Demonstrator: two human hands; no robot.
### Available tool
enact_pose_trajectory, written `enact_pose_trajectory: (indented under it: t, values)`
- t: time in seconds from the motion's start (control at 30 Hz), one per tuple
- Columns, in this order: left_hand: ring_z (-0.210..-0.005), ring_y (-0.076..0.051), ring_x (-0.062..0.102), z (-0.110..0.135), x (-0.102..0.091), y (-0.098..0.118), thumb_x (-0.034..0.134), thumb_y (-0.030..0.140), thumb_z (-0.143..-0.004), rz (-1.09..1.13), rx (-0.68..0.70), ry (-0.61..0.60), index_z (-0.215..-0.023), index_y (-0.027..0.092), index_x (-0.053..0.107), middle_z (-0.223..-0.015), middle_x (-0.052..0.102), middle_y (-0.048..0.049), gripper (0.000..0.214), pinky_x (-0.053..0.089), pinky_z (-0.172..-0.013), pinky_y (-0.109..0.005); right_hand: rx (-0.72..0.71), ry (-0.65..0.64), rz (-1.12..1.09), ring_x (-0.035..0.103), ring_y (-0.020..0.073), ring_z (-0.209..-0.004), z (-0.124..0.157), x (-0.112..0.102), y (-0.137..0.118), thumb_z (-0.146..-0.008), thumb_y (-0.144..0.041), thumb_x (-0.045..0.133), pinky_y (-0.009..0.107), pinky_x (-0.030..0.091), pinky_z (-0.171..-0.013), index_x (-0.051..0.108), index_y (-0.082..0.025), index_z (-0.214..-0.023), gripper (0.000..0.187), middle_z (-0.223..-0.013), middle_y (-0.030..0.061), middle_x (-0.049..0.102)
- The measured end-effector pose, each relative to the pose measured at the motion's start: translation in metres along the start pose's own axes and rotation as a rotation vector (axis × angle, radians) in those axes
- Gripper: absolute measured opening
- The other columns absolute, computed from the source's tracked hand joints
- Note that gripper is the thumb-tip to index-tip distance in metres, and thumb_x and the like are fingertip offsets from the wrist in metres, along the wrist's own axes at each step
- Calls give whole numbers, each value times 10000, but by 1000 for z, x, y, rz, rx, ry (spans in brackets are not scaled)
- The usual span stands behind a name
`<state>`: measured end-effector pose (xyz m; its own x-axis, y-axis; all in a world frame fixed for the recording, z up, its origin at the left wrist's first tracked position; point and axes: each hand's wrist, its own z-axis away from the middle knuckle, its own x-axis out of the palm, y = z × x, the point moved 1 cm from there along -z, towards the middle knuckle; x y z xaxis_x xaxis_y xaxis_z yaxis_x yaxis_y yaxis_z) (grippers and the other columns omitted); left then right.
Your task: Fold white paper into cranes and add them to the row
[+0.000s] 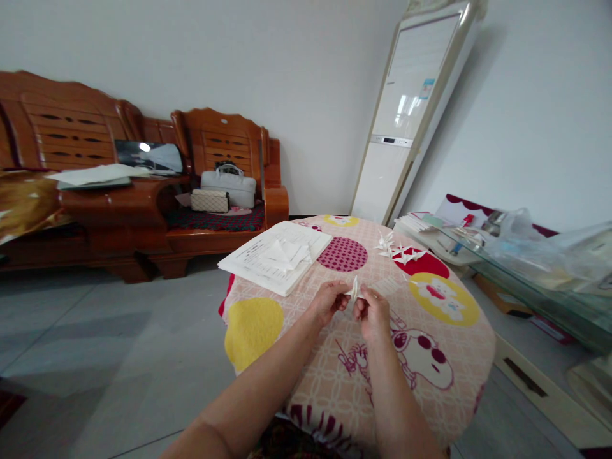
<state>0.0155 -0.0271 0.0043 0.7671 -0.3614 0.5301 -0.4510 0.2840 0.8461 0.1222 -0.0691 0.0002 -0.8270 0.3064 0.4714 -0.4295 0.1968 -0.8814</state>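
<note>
Both my hands meet over a round table covered by a patterned cloth [296,357]. Between them is a small folded piece of white paper [354,288]. My left hand [329,299] pinches its left side with closed fingers. My right hand [373,312] pinches the right side, fingers curled. A stack of white paper sheets [275,255] lies on the table to the far left of my hands. Several small folded white paper figures [399,250] sit on the cloth at the far right.
A wooden sofa [143,204] with bags and papers stands at the left against the wall. A tall white air conditioner [411,115] stands in the corner. A glass-topped cabinet [535,280] with clutter runs along the right side. Grey tiled floor spreads at the left.
</note>
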Motion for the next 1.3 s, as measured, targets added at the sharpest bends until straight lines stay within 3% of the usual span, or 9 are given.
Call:
enact_pose_trajectory:
  t: [0.13,0.33,0.63,0.9,1.03,1.3]
  values:
    - [-388,-73,429,-1,-1,-1,639,268,-672,2,-17,-33,-621,114,566,-475,513,10,178,285,-413,-219,123,-33,-129,353,60,-293,-2,-3,0,-672,-332,709,195,258,-294,454,-194,-521,327,-380,-87,413]
    - [-403,-68,432,2,2,1,645,255,-682,14,-2,-86,-628,117,565,-483,514,14,169,274,-417,-212,323,-138,-177,330,51,-289,-4,-5,0,-701,-398,683,185,254,-289,452,-187,-514,365,-373,-93,354]
    - [-389,-69,409,4,3,0,623,307,-703,-83,-10,-102,-618,132,553,-472,497,19,207,254,-402,-215,157,-81,-95,360,56,-289,0,-1,0,-697,-335,709,176,248,-280,507,-179,-551,295,-378,-75,439]
    - [-399,-27,307,2,6,-4,732,295,-646,139,-37,-139,-614,132,525,-470,463,47,266,189,-422,-187,119,-137,-194,330,40,-289,-3,-1,1,-679,-387,747,168,231,-282,481,-185,-563,354,-395,-81,446]
    - [-395,-27,276,-1,5,-8,755,345,-639,186,-19,-119,-591,139,497,-457,439,50,334,160,-416,-196,174,-193,-264,298,35,-300,-3,1,3,-718,-391,731,167,245,-295,453,-191,-575,372,-398,-99,397]
    - [-400,-24,263,1,7,-5,764,336,-641,185,0,-114,-615,138,493,-462,434,58,336,165,-421,-187,180,-146,-279,288,35,-308,-1,1,0,-713,-391,740,173,223,-290,409,-200,-560,412,-401,-109,348]
